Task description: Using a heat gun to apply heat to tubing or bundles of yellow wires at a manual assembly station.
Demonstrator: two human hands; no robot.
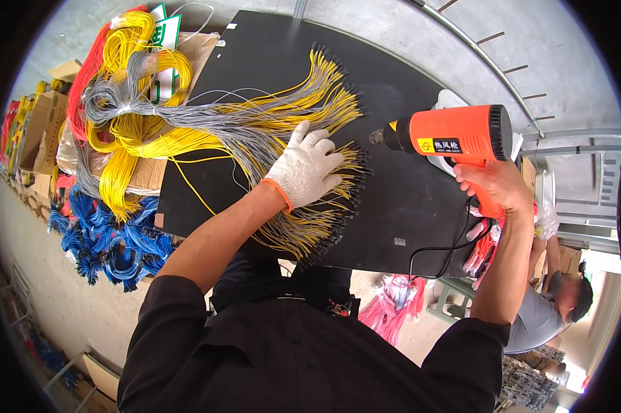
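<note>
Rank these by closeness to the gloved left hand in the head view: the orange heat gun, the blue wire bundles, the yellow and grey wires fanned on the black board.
1. Yellow and grey wires: under the left hand.
2. Orange heat gun: to its right.
3. Blue wire bundles: far left, off the board.

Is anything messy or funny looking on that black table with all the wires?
Nothing looks broken or spilled. The yellow and grey wires fan out neatly on the black board, pressed flat by the gloved left hand. The right hand holds an orange heat gun. Only the blue wire bundles beside the board look tangled.
</note>
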